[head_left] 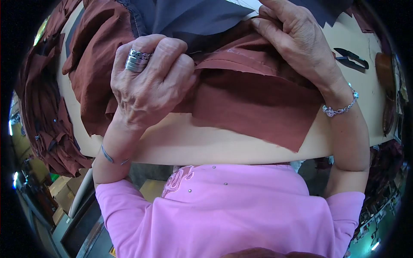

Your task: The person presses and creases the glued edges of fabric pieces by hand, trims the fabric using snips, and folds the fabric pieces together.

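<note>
A rust-brown garment [254,107] with dark navy cloth [189,19] lies bunched on a pale tabletop. My left hand [150,79], wearing rings, is closed in a fist on the brown cloth, fingers curled under and partly hidden. At the upper right, my right hand [297,38] has its thumb pressed on a fold of the same garment, its fingertips out of sight behind the cloth. Between the hands runs a stitched seam, and below it a loose brown flap with a frayed edge hangs toward me.
Black-handled thread snips [352,59] lie on the pale table [241,148] at the right. Heaped brown cloth [43,103] hangs off the left side. A brown curved object [385,73] sits at the right edge. Cardboard boxes [64,191] stand below left.
</note>
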`<state>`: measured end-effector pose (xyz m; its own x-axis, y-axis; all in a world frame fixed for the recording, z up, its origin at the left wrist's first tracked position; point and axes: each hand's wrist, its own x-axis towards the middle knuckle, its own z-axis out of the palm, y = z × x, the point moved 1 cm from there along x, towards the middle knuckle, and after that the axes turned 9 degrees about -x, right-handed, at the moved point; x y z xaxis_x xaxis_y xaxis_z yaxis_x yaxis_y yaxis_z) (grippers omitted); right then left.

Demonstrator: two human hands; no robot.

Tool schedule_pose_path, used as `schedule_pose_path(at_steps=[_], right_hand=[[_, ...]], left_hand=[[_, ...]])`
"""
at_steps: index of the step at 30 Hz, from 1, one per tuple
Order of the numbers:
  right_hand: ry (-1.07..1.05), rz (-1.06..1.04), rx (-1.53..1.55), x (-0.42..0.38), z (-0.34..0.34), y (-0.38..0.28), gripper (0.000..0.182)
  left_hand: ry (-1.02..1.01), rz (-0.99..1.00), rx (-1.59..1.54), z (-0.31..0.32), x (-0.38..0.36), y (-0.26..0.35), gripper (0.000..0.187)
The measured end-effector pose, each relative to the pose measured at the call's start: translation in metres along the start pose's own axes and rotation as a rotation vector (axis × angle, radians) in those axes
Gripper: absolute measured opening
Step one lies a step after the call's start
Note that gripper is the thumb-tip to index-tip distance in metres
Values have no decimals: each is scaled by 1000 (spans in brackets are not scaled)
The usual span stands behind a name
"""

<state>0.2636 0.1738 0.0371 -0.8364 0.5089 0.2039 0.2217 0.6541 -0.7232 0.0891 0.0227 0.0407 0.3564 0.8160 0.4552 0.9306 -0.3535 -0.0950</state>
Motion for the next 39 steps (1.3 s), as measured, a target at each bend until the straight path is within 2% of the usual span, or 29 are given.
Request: schedule_pose_path(at_steps=[4,8,11,13,14,16,18,20,25,28,31,34,35,37,39], right_hand=[[16,47,-66,-1,0,8,35],[76,-111,-195,-1,6,19,32],[124,-127,-376,-6,-7,15,30],[89,51,-544,-17,-33,15,29],[157,-7,-611,-22,-51,17,33],[141,127,-741,-45,-104,22,36],[4,214,-896,-70,-124,40,42],[-83,170,-1052,-90,-118,45,44],[-54,375,-790,-110,-107,52,34],[-39,471,-592,-113,-115,59,23],[134,564,-115,-118,-123,78,17],[313,389,543,-110,-109,53,17],[366,418,594,-107,-105,48,23],[223,338,680,-88,-91,31,31],[258,287,648,-76,-90,33,41]], left_hand=[[13,-3,-87,6,-3,0,17],[-27,-43,-204,6,-6,0,22],[-66,-75,-301,10,-7,0,25],[-10,-57,-307,16,-8,-2,19],[25,-56,-312,19,-9,-3,17],[47,-65,-295,18,-8,0,15],[72,-10,-263,14,-11,-3,14],[81,-21,-307,19,-14,-5,22],[35,-46,-373,20,-14,-7,38],[24,-170,-362,14,-12,-9,43],[-56,-233,-334,10,-17,-15,46],[-97,-259,-299,10,-20,-18,46],[-100,-260,-295,10,-21,-19,46],[-108,-274,-305,11,-21,-21,46],[-104,-308,-335,13,-23,-24,47]])
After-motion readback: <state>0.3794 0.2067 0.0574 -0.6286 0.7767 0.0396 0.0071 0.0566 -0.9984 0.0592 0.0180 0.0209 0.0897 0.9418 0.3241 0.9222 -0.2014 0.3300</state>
